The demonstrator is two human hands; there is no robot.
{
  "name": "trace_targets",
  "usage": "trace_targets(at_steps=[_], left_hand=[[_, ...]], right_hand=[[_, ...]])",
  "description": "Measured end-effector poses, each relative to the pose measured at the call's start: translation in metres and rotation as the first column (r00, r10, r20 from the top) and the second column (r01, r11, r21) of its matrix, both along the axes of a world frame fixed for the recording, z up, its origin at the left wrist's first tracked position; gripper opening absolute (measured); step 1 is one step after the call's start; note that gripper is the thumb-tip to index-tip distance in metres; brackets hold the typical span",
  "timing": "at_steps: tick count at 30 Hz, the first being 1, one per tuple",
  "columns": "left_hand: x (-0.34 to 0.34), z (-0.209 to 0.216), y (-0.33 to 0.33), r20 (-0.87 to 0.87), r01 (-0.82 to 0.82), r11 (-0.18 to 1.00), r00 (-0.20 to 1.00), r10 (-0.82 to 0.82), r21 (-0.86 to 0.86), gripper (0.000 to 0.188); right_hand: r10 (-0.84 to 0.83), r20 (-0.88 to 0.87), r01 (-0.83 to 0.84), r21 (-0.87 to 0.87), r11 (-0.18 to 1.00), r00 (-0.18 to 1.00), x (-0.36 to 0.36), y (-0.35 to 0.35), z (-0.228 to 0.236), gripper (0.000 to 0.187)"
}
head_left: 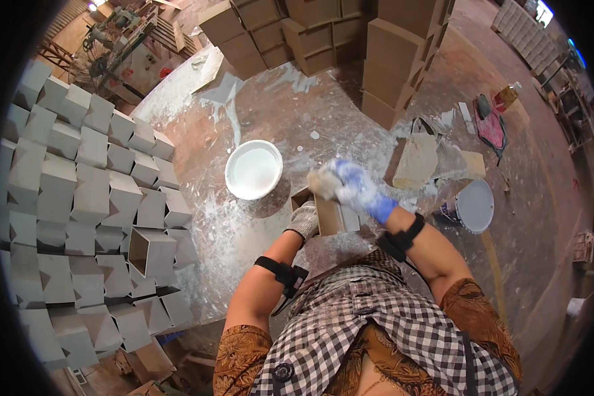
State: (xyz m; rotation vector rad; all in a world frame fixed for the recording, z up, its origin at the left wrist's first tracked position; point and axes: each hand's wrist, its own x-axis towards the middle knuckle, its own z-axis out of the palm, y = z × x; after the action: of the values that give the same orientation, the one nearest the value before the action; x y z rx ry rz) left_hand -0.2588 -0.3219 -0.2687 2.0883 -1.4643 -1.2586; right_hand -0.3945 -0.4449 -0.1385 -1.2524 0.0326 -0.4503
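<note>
The left hand [305, 220], in a grey knit glove, is closed in a grip on the near left side of a small brown box [330, 212], an open-ended wooden form standing on the round bench [257, 119]. The right hand [353, 185], in a blue glove, is closed on a pale wad [322, 183] that looks like a sponge or cloth and presses it against the top of the box, just above and to the right of the left grip. The wad is blurred, so its exact kind cannot be told.

To the upper left of the left grip, near but apart from the box, sits a white bowl [253, 169] of white liquid on the paint-smeared bench. Well to the left of both hands is a bank of grey-coated boxes [79, 198], stacked close together, 1 of them showing its open brown inside. Beyond the hands, at the far edge of the bench, stand stacks of bare brown boxes [323, 33]. To the right of the right grip lie a flat tan slab [416, 162] and, lower down on the floor, a grey round lid [475, 206].
</note>
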Motion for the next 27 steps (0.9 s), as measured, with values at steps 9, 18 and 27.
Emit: trace_targets(at_steps=[9,18,27], left_hand=[[-0.014,0.089,-0.009,0.262,0.086,0.989,0.958,-0.115,0.121,0.048],[-0.015,0.074,-0.014,0.255,0.099,0.99,0.959,-0.122,0.103,0.052],[-0.021,0.087,-0.022,0.186,0.052,0.977,0.978,-0.092,0.208,0.067]], right_hand=[[-0.202,-0.33,0.15,-0.177,0.973,0.922,-0.064,0.04,0.012,0.03],[-0.426,-0.048,0.408,-0.212,0.888,0.903,-0.04,0.011,-0.048,0.026],[-0.402,-0.204,0.288,-0.426,0.858,0.893,-0.053,0.015,0.02,0.036]])
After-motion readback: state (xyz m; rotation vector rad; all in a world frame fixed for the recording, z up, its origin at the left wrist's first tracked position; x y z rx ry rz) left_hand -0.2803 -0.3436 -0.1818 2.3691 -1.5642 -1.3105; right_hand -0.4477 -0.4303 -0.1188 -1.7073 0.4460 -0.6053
